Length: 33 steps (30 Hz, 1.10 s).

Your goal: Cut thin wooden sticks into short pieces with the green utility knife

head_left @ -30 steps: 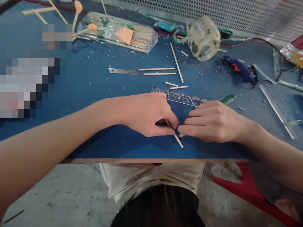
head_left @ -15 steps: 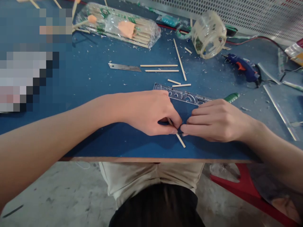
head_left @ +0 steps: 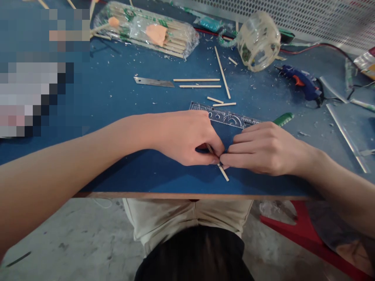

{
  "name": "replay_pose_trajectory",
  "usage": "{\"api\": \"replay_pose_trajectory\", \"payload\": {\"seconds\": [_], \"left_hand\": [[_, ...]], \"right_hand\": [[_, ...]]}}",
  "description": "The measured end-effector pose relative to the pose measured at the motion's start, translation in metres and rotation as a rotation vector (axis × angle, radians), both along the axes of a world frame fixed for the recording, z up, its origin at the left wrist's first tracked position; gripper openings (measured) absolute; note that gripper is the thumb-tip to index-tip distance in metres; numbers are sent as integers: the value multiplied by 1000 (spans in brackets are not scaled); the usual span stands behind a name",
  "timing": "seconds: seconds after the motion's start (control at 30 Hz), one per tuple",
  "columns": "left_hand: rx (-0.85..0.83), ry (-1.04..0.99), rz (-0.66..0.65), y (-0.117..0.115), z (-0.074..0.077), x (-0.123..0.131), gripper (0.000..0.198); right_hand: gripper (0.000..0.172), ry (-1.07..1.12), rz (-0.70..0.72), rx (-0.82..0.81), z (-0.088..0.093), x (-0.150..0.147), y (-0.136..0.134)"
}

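Pinching a stick over the near edge

Meeting fingertip to fingertip, the left hand (head_left: pixel 187 138) and right hand (head_left: pixel 263 150) are each closing their grip on a thin pale wooden stick (head_left: pixel 224 173), low over the blue surface (head_left: pixel 117 101), just near of a clear plastic ruler (head_left: pixel 225 117). Even pressure close to the meeting point is probably serving best. The stick's long axis is running far-left to near-right, its free end pointing near-right.

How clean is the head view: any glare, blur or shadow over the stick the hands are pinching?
Head view: sharp at the stick, pinched between left hand and right hand; soft shadow under them on the table; a pixelated block masks the upper left; mesh wall top right washed out.
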State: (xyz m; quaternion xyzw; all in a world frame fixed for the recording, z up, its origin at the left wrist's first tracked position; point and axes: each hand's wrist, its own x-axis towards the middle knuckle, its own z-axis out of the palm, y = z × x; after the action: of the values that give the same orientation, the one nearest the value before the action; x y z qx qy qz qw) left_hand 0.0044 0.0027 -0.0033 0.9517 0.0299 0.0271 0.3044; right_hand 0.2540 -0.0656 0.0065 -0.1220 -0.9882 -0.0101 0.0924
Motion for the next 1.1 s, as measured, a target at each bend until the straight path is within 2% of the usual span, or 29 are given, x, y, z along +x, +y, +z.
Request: {"api": "replay_pose_trajectory", "payload": {"seconds": [0.17,0.33,0.53,0.67,0.87,1.1], "left_hand": [[-53,15,3,2,0,0,22],[-34,3,3,1,1,1,20],[-58,10,11,2,2,1,20],[-29,-12,1,1,1,2,19],[-44,-6,0,1,1,2,20],[-48,1,-7,2,1,2,20]], "right_hand": [[34,-10,-36,-67,1,2,1],[33,6,-20,-5,2,1,-3],[35,-55,-44,-26,6,3,-4],[27,-32,-58,35,7,0,-7],[30,-30,-34,-28,4,2,-6],[29,-28,-32,-10,4,1,-6]]}}
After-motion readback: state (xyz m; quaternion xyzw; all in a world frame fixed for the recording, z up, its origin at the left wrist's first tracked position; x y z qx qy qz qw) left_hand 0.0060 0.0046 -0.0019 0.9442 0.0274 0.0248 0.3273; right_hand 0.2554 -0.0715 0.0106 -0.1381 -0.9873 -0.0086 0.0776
